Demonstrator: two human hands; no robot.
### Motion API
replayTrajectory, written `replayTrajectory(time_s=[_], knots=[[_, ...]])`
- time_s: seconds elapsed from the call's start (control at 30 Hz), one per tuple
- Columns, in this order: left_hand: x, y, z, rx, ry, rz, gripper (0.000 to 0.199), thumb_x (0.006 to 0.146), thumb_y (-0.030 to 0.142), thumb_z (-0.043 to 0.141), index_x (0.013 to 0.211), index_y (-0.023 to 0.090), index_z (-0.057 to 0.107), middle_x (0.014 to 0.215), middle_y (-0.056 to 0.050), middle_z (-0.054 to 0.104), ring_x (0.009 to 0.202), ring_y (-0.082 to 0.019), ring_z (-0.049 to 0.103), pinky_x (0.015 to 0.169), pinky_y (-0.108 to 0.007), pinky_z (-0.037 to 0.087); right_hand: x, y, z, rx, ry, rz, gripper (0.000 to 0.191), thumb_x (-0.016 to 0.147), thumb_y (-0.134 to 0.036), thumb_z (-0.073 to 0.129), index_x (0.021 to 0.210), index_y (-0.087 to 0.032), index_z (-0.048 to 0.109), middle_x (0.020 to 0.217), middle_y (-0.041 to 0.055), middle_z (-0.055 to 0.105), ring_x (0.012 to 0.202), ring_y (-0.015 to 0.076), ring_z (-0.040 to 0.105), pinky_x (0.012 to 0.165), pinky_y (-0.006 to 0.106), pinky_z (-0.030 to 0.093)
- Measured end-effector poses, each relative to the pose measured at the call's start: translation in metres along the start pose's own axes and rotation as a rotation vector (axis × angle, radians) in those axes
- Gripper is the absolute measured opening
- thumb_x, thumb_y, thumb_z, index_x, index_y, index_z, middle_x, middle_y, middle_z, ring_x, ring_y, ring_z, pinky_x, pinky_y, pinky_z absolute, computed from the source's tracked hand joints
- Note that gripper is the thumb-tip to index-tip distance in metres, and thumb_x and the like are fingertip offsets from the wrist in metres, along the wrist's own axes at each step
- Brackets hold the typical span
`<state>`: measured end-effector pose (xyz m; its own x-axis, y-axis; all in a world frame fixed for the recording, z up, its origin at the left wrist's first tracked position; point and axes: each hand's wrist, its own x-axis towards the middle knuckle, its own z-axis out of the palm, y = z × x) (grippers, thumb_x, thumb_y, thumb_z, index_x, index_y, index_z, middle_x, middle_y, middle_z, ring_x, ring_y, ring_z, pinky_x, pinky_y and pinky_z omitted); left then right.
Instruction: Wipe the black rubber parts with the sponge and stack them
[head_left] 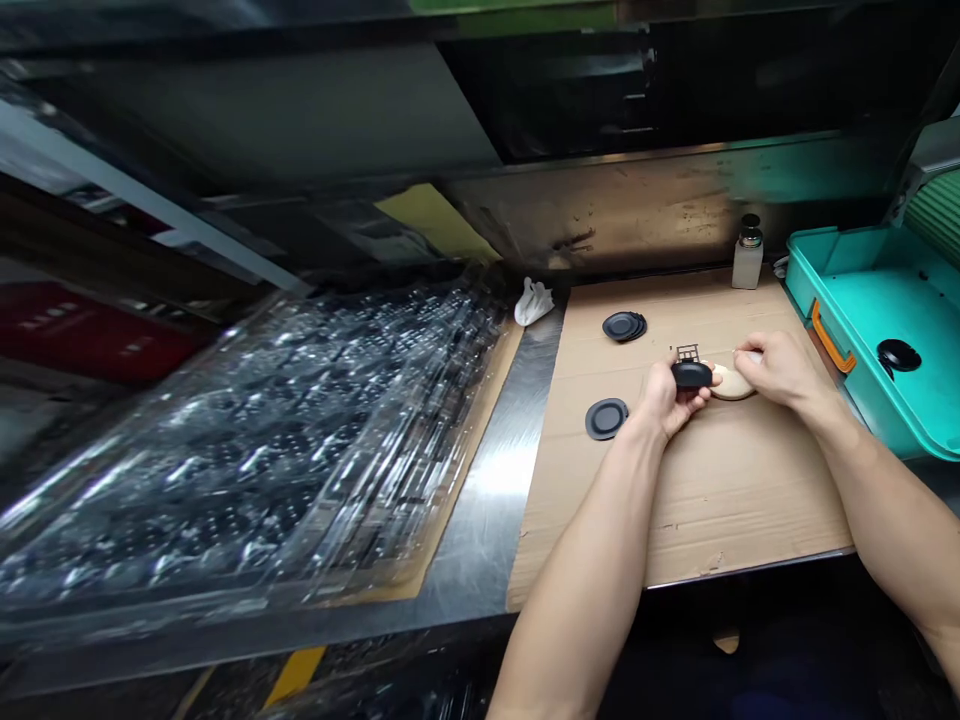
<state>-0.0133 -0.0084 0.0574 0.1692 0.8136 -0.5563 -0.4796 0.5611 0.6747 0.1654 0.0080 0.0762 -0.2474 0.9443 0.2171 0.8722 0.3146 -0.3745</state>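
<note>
Above the cardboard sheet (720, 500), my left hand (665, 400) is closed on a black oval part (691, 375). Close to its right, my right hand (772, 365) has its fingers pinched together at a cream-coloured round pad (731, 384); what they hold, if anything, is too small to make out. Left of my hands, a flat black disc (606, 419) lies on the cardboard. Farther back is a small stack of black discs (624, 326).
A teal bin (862, 400) with an orange handle stands at the right, black pieces inside. Behind the cardboard is a bottle (747, 260) with a dark cap. Clear plastic trays (285, 430) fill the left side, near a crumpled white cloth (533, 302).
</note>
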Motion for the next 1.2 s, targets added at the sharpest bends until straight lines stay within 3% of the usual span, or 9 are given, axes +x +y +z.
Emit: replayTrajectory(time_s=[0.17, 0.47, 0.6, 0.67, 0.77, 0.83, 0.93, 1.03, 1.2], knots=[[-0.004, 0.017, -0.011, -0.341, -0.051, -0.17, 0.047, 0.106, 0.034, 0.024, 0.108, 0.003, 0.059, 0.069, -0.011, 0.066, 0.041, -0.007, 0.053, 0.035, -0.011, 0.041, 0.001, 0.012, -0.003, -0.194, -0.032, 0.119, 0.024, 0.084, -0.029, 0.058, 0.086, -0.023, 0.08, 0.078, 0.0106, 0.075, 0.073, 0.0263, 0.067, 0.063, 0.032, 0.041], [-0.004, 0.017, -0.014, -0.38, -0.073, -0.198, 0.047, 0.106, 0.035, 0.025, 0.117, 0.002, 0.057, 0.074, -0.011, 0.066, 0.043, -0.007, 0.053, 0.036, -0.012, 0.044, 0.002, 0.009, 0.002, -0.284, -0.139, 0.122, 0.026, 0.088, -0.026, 0.055, 0.092, -0.022, 0.081, 0.084, 0.0142, 0.075, 0.078, 0.0293, 0.067, 0.066, 0.036, 0.043], [-0.004, 0.017, -0.013, -0.385, -0.08, -0.195, 0.047, 0.106, 0.035, 0.025, 0.114, 0.003, 0.059, 0.075, -0.012, 0.067, 0.044, -0.008, 0.054, 0.036, -0.013, 0.044, 0.0, 0.01, 0.003, -0.292, -0.056, 0.056, 0.028, 0.091, -0.027, 0.056, 0.104, -0.019, 0.079, 0.1, 0.017, 0.074, 0.095, 0.0325, 0.065, 0.079, 0.041, 0.047], [-0.003, 0.016, -0.014, -0.377, -0.065, -0.147, 0.049, 0.106, 0.037, 0.025, 0.111, 0.003, 0.06, 0.074, -0.012, 0.067, 0.045, -0.009, 0.055, 0.037, -0.014, 0.044, -0.004, 0.008, 0.005, -0.234, -0.037, -0.14, 0.034, 0.093, -0.036, 0.06, 0.119, -0.021, 0.074, 0.116, 0.0156, 0.071, 0.109, 0.0332, 0.061, 0.09, 0.043, 0.046], [-0.001, 0.015, -0.017, -0.372, -0.038, 0.061, 0.053, 0.106, 0.044, 0.025, 0.108, 0.006, 0.062, 0.074, -0.012, 0.069, 0.046, -0.011, 0.056, 0.04, -0.017, 0.045, -0.007, 0.004, 0.012, -0.146, -0.159, -0.369, 0.038, 0.093, -0.044, 0.063, 0.126, -0.028, 0.07, 0.121, 0.0094, 0.07, 0.113, 0.0306, 0.058, 0.098, 0.044, 0.043], [0.003, 0.013, -0.018, -0.358, -0.019, 0.223, 0.055, 0.105, 0.05, 0.026, 0.109, 0.009, 0.062, 0.078, -0.012, 0.071, 0.05, -0.013, 0.058, 0.043, -0.02, 0.046, -0.006, 0.003, 0.018, -0.118, -0.162, -0.368, 0.032, 0.096, -0.04, 0.059, 0.122, -0.027, 0.072, 0.115, 0.009, 0.071, 0.109, 0.0287, 0.06, 0.097, 0.042, 0.043], [0.01, 0.006, -0.015, -0.311, 0.03, 0.381, 0.054, 0.105, 0.054, 0.028, 0.114, 0.013, 0.061, 0.084, -0.011, 0.073, 0.059, -0.016, 0.065, 0.052, -0.023, 0.05, -0.003, 0.0, 0.027, -0.016, 0.042, -0.219, 0.035, 0.099, -0.039, 0.054, 0.125, -0.021, 0.07, 0.109, 0.012, 0.071, 0.104, 0.0282, 0.061, 0.094, 0.04, 0.045], [0.016, -0.004, -0.006, -0.304, -0.015, 0.381, 0.043, 0.107, 0.045, 0.03, 0.116, 0.017, 0.061, 0.092, -0.009, 0.074, 0.075, -0.017, 0.071, 0.068, -0.027, 0.057, -0.007, -0.015, 0.037, 0.116, 0.193, -0.105, 0.04, 0.1, -0.042, 0.053, 0.128, -0.02, 0.068, 0.107, 0.0119, 0.07, 0.1, 0.0273, 0.062, 0.091, 0.038, 0.047], [0.016, -0.011, -0.002, -0.376, -0.184, 0.241, 0.044, 0.107, 0.044, 0.03, 0.116, 0.016, 0.063, 0.111, -0.015, 0.073, 0.106, -0.025, 0.071, 0.098, -0.042, 0.055, -0.022, -0.049, 0.048, 0.04, 0.103, -0.249, 0.034, 0.102, -0.036, 0.05, 0.127, -0.025, 0.07, 0.121, 0.0114, 0.064, 0.108, 0.0273, 0.054, 0.093, 0.038, 0.045]])
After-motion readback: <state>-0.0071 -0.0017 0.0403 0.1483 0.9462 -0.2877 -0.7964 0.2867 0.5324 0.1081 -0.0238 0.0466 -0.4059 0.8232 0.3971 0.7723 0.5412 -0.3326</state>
